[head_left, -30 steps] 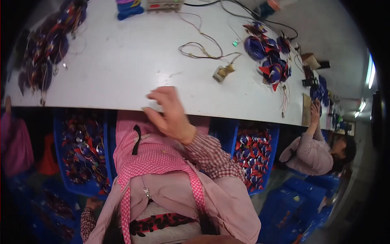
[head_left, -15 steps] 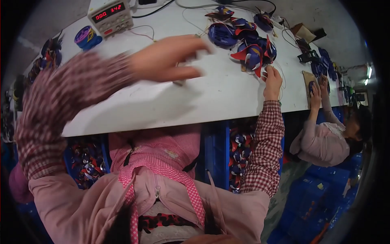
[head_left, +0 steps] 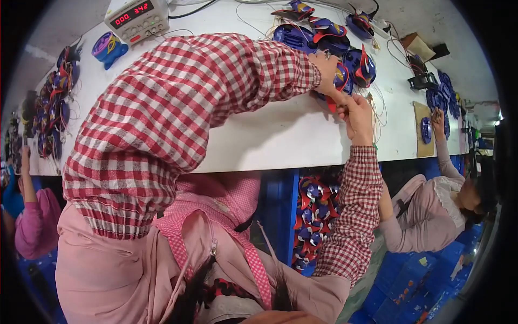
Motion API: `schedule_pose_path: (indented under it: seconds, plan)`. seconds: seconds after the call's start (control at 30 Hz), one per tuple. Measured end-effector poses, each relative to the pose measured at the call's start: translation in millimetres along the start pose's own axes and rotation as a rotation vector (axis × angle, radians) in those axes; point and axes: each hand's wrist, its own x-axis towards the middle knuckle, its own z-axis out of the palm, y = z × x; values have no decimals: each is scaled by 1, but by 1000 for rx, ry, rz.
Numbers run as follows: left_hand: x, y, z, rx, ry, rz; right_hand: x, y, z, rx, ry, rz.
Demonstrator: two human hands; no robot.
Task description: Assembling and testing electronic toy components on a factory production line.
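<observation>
My left hand (head_left: pixel 327 73) reaches across the table, over a blue and red plastic toy part (head_left: pixel 341 75) with yellow marks. Its fingers are curled, and its tips meet those of my right hand (head_left: pixel 358 120). My right fingers are pinched together by the part's red lower edge. What lies between the fingertips of either hand is too small or hidden to make out. Close by on the right stands a similar toy part (head_left: pixel 365 69), with thin wires (head_left: pixel 381 110) trailing beside it. More blue and red parts (head_left: pixel 329 29) lie just behind my hands.
A power supply (head_left: pixel 137 20) with a lit red display stands at the back left, beside a blue holder (head_left: pixel 109 49) with a wire spool. More toy parts (head_left: pixel 54 102) are heaped at the far left. Blue bins (head_left: pixel 281 216) sit below the table edge. A co-worker (head_left: pixel 431 210) sits at right.
My left hand has swung right, from above the middle of the table to the toy parts, and now meets my right hand. The co-worker at right has lowered one arm.
</observation>
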Motion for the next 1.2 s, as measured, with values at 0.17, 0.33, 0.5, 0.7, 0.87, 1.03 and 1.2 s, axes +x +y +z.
schedule_pose_path:
  seconds: [0.17,0.33,0.5,0.7,0.87,1.03,1.2]
  plan:
    - [-25,13,-23,116,-38,127,-28,8,-13,132,7,-74]
    - [-50,18,-87,-58,51,251,-57,15,-49,264,16,-119]
    - [-99,18,-130,-76,180,332,-86,23,-72,493,-124,-190]
    - [-251,28,-220,-432,-292,501,-149,16,-93,585,-422,-250]
    - [-324,-38,-209,311,77,767,-199,-9,-37,393,-514,-397]
    - [-378,-144,-154,533,-45,292,-225,4,66,480,-627,-201]
    - [-397,-246,-112,719,57,19,-197,51,166,479,-701,63]
